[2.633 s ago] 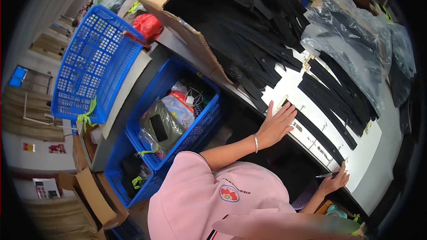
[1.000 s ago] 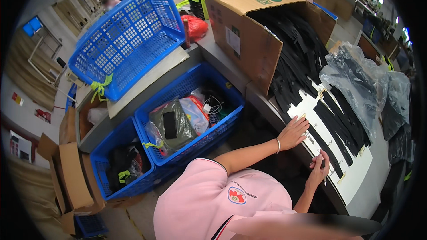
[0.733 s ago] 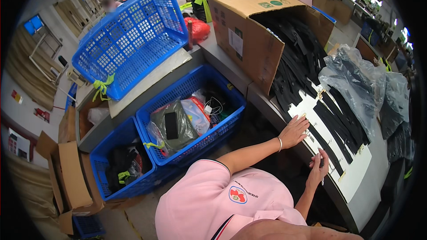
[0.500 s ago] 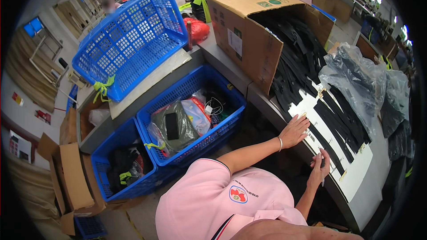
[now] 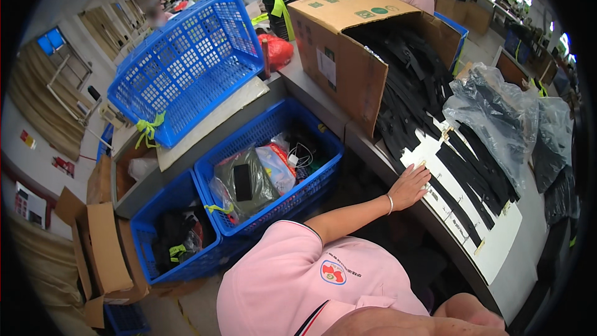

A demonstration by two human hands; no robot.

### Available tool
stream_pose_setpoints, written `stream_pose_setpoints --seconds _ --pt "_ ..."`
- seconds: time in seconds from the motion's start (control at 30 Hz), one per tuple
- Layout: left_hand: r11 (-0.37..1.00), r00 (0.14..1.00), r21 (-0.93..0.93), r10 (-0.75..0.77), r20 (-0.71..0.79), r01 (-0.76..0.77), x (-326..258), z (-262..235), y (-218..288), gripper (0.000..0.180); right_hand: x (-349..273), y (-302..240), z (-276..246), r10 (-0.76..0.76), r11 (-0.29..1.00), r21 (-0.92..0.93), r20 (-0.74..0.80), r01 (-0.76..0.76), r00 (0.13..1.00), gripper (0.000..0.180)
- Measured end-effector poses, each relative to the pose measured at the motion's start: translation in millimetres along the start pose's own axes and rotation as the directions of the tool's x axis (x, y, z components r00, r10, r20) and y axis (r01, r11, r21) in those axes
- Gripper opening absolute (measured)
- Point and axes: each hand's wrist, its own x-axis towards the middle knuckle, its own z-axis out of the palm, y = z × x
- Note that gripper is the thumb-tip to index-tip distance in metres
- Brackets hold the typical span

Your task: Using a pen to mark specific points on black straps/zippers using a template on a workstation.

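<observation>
"Where is the piece being worked on?"

"The nearest black fabric strip (image 5: 457,210) lies on a white card sheet (image 5: 502,241), below the mouth of the cardboard carton (image 5: 359,96). More black strips (image 5: 413,74) spill out of that carton."

"And the hands?"

"The left hand (image 5: 410,188) is below the carton's near flap, flat on the sheet's edge by the strip's upper end. Its fingers are extended, pressing rather than gripping. Well below the carton there's only some bare skin (image 5: 466,310); I can't tell whether it's the right hand, or what that hand grips."

"Which step would you call it?"

"Steadying the strip against the sheet, I'd judge. Any work along it seems to call for keeping it straight and flat, with the second hand at the end farther from the carton."

"Any labels?"

"Green print on the carton's top, a pale paper label (image 5: 326,67) on its side, and, below the carton, an oval red-and-blue badge (image 5: 334,272) beside small dark lettering on the pink shirt (image 5: 273,286). Dark marks dot the sheet, too small to make out."
</observation>
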Motion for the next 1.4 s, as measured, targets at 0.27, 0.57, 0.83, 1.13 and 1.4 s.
stream_pose_setpoints --seconds 0.27,0.57,0.83,1.13,1.4 --pt "1.000 1.000 0.016 -0.014 0.012 0.014 -1 0 -1 0.047 -15 -7 17 0.164 0.984 0.073 -0.019 -0.162 0.986 0.030" --pt "1.000 0.999 0.013 -0.010 0.033 0.009 0 1 -1 0.048 -31 2 22 0.312 0.943 0.127 -0.013 -0.308 0.950 0.031" --pt "0.997 0.990 0.046 -0.068 0.120 0.063 4 -8 4 0.048 -45 14 21 0.491 0.867 0.146 -0.093 -0.476 0.866 0.032" --pt "0.996 0.998 0.086 -0.010 0.060 0.005 4 -6 1 0.054 -92 78 39 0.876 0.207 0.037 0.439 -0.978 0.202 0.026" --pt "0.999 0.994 0.029 -0.047 0.101 0.045 4 -8 2 0.055 -137 134 87 0.858 0.071 -0.080 0.513 -0.994 0.020 0.021"
